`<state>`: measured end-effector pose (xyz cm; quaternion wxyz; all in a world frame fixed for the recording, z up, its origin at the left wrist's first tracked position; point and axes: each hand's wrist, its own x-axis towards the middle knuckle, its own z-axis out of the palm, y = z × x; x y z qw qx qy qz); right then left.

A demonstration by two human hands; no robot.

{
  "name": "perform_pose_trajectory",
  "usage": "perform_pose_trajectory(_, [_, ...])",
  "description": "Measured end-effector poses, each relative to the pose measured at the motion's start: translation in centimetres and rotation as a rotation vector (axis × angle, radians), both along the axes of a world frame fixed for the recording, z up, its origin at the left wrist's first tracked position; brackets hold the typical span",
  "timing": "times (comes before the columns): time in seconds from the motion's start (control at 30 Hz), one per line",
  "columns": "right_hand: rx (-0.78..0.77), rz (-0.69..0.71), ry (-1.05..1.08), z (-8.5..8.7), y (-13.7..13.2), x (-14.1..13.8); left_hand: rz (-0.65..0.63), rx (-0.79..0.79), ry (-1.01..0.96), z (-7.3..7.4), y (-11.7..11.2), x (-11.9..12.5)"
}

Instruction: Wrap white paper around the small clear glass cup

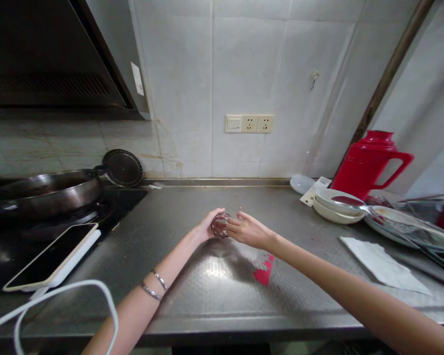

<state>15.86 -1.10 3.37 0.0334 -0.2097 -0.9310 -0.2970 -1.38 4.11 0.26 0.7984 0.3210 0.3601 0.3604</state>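
Observation:
A small clear glass (221, 225) stands on the steel counter (192, 296) in the middle of the view. My left hand (208, 225) wraps its fingers round the glass from the left. My right hand (247, 229) closes on the same glass from the right, fingertips touching it. Two thin bracelets sit on my left wrist. A red patch (264, 270) lies on the counter just in front of my right forearm.
A phone (51, 257) with a white cable lies on the black hob at left, behind it a dark pan (44, 190) and a lid. At right stand a red jug (370, 162), stacked white bowls (335, 204), plates and a paper napkin (381, 264).

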Motion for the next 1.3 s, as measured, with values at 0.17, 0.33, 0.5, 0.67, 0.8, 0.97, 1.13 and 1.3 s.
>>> perform_pose_trajectory(0.17, [-0.047,-0.135,0.084,0.0,0.0,-0.9,0.158,0.047,-0.059,0.6,-0.5,0.7])
perform_pose_trajectory(0.33, [-0.205,-0.361,0.396,-1.8,-1.7,-3.6,0.312,0.103,-0.169,1.2,-1.6,1.2])
perform_pose_trajectory(0.5, [-0.287,-0.443,0.646,-2.9,-2.3,-5.0,0.319,0.133,-0.230,0.6,-2.0,1.5])
perform_pose_trajectory(0.67, [-0.220,-0.340,0.479,-2.6,-1.4,-2.8,0.172,0.170,-0.257,0.4,-1.3,1.0])
perform_pose_trajectory(0.8, [-0.106,-0.208,0.231,-2.2,-1.0,-0.6,0.129,0.175,-0.155,0.9,-0.5,0.0])
perform_pose_trajectory(0.97, [-0.028,0.031,0.049,-1.3,-0.1,0.9,-0.114,0.068,0.091,0.7,-0.4,-0.4])
perform_pose_trajectory(1.13, [0.012,0.064,-0.026,-0.7,0.5,1.0,-0.100,0.092,0.102,-0.1,-0.7,0.2])
perform_pose_trajectory(1.3, [-0.031,-0.107,0.094,-1.2,-0.2,-0.2,0.095,0.099,-0.059,0.3,-1.0,0.7])
